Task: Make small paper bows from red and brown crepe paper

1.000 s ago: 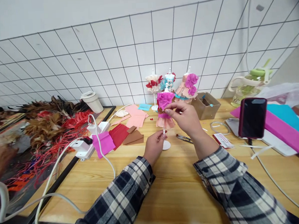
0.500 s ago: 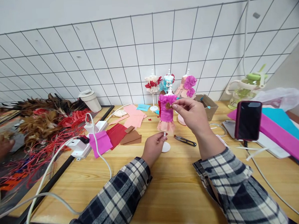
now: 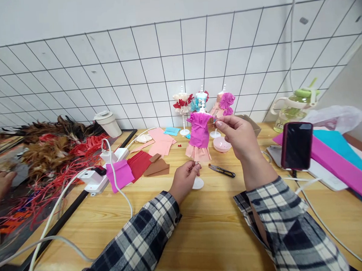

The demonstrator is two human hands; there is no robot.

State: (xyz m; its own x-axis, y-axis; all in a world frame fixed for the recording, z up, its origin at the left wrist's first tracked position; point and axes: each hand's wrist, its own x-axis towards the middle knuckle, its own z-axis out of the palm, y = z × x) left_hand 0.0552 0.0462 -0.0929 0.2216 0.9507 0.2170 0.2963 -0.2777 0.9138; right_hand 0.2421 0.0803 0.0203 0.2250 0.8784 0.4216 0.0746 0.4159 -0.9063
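A miniature dress form wears a magenta crepe paper dress with a pale peach ruffle at its hem. My left hand is closed around the thin stem below the hem, just above the white round base. My right hand is raised at the dress's upper right side, thumb and forefinger pinched. A small brown crepe paper piece shows at those fingertips, mostly hidden by the dress edge. Thread snips lie on the table between my hands.
Dress forms in white and red, blue and peach stand behind, near a pink bowl. Crepe paper sheets, a power strip and cables lie left. A phone stands right. Another person's hand is far left.
The dress form has turned, so its red side trim is out of sight and the brown piece sits at the right edge. My right hand has shifted slightly right and up; my left still grips the stem.
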